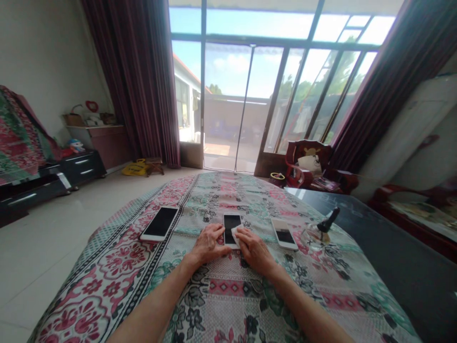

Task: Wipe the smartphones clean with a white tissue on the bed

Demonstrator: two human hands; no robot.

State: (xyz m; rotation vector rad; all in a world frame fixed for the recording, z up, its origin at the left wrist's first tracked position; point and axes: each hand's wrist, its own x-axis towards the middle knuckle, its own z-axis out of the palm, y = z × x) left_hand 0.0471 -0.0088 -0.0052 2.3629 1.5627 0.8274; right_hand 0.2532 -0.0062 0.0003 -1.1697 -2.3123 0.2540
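Three white phones lie face up on a flower-patterned cloth (pixel 232 295). The middle phone (pixel 231 224) is between my hands. My left hand (pixel 209 244) rests on the cloth with its fingers curled against the phone's left edge, steadying it. Over the phone's lower right part, my right hand (pixel 254 247) pinches a small white wipe (pixel 235 233) and presses it on the screen. A larger phone (pixel 159 223) lies to the left, a smaller one (pixel 284 234) to the right, both untouched.
A glass object with a dark handle (pixel 323 228) stands at the right of the cloth. A dark glossy table (pixel 400 257) adjoins on the right. Beyond are a red wooden chair (pixel 307 164), glass doors, curtains, and a low black cabinet (pixel 53 178) on the left.
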